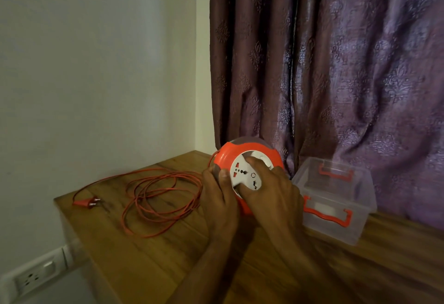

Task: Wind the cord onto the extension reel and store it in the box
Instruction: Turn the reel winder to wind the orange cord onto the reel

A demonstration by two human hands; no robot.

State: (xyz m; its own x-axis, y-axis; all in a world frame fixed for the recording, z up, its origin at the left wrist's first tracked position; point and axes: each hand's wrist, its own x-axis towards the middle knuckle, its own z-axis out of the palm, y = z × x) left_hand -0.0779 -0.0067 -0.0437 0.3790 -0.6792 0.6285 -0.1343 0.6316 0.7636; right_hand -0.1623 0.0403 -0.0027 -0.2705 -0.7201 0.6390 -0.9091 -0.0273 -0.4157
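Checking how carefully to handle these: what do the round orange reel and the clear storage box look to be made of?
Round orange-and-white extension reel: apparently smooth moulded plastic with a slight sheen. Clear rectangular storage box with orange handles: looks like thin translucent plastic, since the wooden table shows through its walls.

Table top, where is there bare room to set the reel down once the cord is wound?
Bare wood lies at the near edge of the table, in front of the cord loops and left of the forearms. The left side is crowded by cord and plug; the right by the clear box; both hands hold the reel between.
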